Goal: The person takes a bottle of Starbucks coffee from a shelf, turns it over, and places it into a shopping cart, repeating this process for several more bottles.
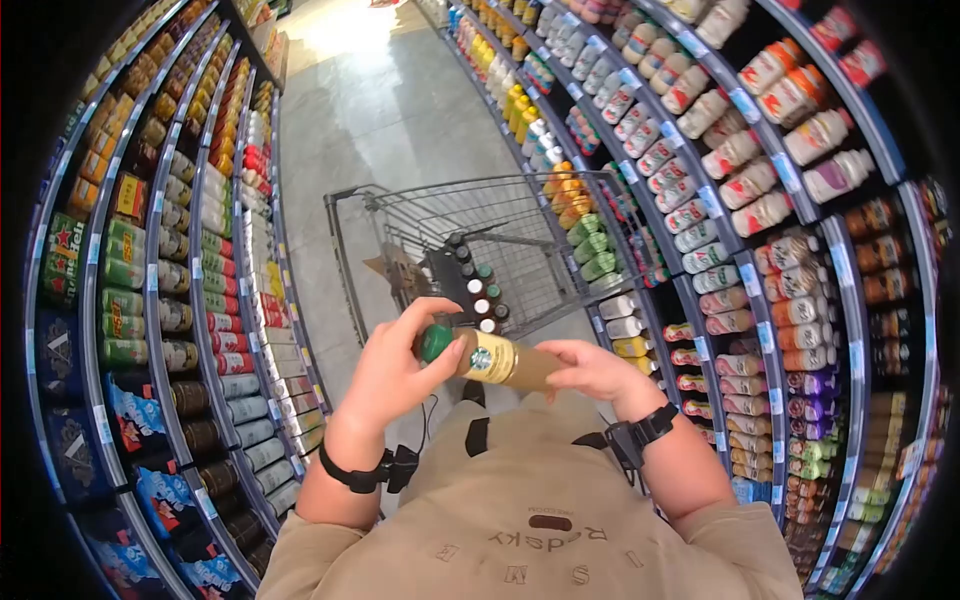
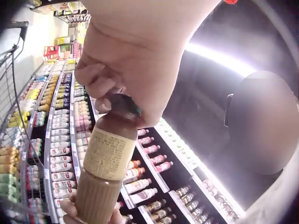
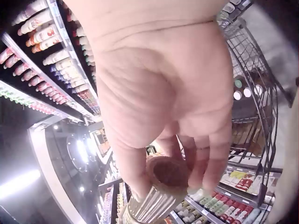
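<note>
A bottled coffee drink (image 1: 500, 362) lies tilted sideways between my hands in front of my chest, its cream label bearing a round green logo. My left hand (image 1: 392, 368) grips it at the neck and green cap (image 1: 435, 342). Fingers and thumb of my right hand (image 1: 605, 375) hold the bottom end. In the left wrist view the bottle (image 2: 110, 151) shows a label side with small print and a ribbed lower body. The right wrist view looks onto the bottle's base (image 3: 170, 175), with thumb and fingers around it.
A wire shopping cart (image 1: 345, 250) stands just ahead, with several dark bottles (image 1: 480, 290) and a brown carton (image 1: 400, 272) inside. Stocked shelves line both sides: cans and boxes (image 1: 228, 340) left, drink bottles (image 1: 690, 215) right. Grey floor (image 1: 365, 110) runs ahead between them.
</note>
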Available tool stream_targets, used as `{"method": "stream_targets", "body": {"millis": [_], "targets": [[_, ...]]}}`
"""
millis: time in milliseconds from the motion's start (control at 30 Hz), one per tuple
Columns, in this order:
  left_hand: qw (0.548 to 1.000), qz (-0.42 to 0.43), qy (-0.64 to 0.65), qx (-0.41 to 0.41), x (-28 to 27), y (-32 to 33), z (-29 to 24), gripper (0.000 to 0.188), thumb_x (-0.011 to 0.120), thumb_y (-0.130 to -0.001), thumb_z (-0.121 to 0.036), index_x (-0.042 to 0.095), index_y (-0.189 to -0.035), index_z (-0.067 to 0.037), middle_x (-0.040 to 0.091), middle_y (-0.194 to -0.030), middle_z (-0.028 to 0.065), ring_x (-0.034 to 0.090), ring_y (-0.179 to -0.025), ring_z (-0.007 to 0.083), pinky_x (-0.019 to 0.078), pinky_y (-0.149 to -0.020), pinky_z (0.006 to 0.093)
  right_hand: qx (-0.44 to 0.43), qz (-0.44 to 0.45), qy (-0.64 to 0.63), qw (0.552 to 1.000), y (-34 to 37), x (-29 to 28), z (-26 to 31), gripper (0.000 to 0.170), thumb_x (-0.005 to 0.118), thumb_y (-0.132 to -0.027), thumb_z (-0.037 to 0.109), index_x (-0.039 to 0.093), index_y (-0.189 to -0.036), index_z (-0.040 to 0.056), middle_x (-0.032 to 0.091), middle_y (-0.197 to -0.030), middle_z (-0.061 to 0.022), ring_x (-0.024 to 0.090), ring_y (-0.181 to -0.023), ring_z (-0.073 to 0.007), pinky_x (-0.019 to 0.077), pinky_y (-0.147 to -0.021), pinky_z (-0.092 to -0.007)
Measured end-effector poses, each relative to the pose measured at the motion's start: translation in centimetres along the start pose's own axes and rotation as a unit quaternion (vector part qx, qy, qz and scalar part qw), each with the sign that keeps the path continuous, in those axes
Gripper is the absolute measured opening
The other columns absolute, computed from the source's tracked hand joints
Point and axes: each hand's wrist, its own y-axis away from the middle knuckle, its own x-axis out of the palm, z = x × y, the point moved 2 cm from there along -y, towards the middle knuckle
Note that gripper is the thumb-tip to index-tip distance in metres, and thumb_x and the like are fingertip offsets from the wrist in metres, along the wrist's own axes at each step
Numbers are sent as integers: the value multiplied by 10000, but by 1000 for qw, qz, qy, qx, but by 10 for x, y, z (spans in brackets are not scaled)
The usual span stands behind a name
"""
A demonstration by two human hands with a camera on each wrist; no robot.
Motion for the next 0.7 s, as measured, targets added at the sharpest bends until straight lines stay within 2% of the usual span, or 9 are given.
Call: {"method": "stream_targets", "body": {"millis": [100, 167, 200, 333, 433, 500, 567, 600, 700], "targets": [[997, -11, 27, -77, 1, -9, 33, 277, 703, -976, -96, 641, -1238, -33, 686, -798, 53, 588, -691, 72, 478, -642, 256, -23, -67, -90, 993, -28, -22, -7, 557, 710, -999, 171, 510, -1487, -9, 678, -1312, -90, 674, -1115, -180, 567, -899, -363], [993, -31, 58, -102, 8, -18, 54, 278, 702, -982, -101, 637, -1244, -35, 705, -885, 72, 585, -739, 67, 478, -667, 254, -56, -147, -110, 981, -45, -37, -3, 453, 644, -1056, 200, 547, -1456, 12, 695, -1261, -82, 680, -1044, -175, 560, -837, -347], [989, -16, 46, -137, 10, -24, 62, 330, 728, -986, -239, 634, -1240, -51, 743, -955, 182, 742, -864, 262, 560, -774, 375, -53, -173, -116, 977, -56, -45, -5, 417, 616, -1085, 225, 560, -1447, 27, 706, -1214, -67, 686, -973, -168, 553, -798, -334], [979, 24, -9, -204, 27, -57, 94, 339, 706, -996, -284, 642, -1255, -76, 748, -949, 170, 738, -869, 346, 559, -777, 400, 3, -182, -177, 967, -96, -85, -9, 429, 605, -1096, 297, 561, -1456, 68, 689, -1146, -45, 677, -948, -141, 548, -824, -311], [960, 51, -37, -273, 41, -94, 113, 343, 706, -990, -291, 649, -1256, -82, 750, -947, 177, 742, -871, 348, 559, -781, 408, 25, -177, -194, 965, -130, -126, -28, 434, 566, -1111, 346, 566, -1461, 90, 690, -1165, -44, 679, -955, -150, 542, -812, -316], [967, 35, -33, -249, 55, -117, 137, 342, 709, -984, -288, 661, -1237, -64, 755, -949, 182, 748, -862, 326, 562, -791, 400, 45, -191, -201, 960, -149, -146, -31, 450, 529, -1122, 389, 566, -1462, 97, 686, -1197, -50, 681, -972, -165, 534, -810, -328], [959, 15, -19, -281, 67, -142, 159, 342, 718, -974, -296, 678, -1206, -47, 760, -965, 194, 754, -869, 311, 566, -808, 393, 85, -194, -229, 950, -163, -166, -39, 457, 523, -1122, 401, 566, -1462, 100, 682, -1224, -58, 681, -983, -176, 528, -819, -339], [961, 1, -38, -272, 74, -153, 172, 287, 722, -990, -266, 701, -1154, -31, 747, -943, 105, 673, -813, 173, 539, -762, 334, 109, -201, -241, 943, -172, -179, -44, 473, 518, -1125, 365, 525, -1510, 90, 674, -1278, -75, 692, -1022, -194, 542, -815, -340], [935, 9, -42, -351, 97, -186, 209, 296, 726, -984, -270, 707, -1146, -23, 744, -927, 122, 690, -836, 200, 542, -780, 344, 125, -241, -217, 938, -202, -213, -62, 513, 523, -1120, 329, 466, -1562, 75, 652, -1342, -106, 698, -1082, -218, 564, -826, -343]]}}
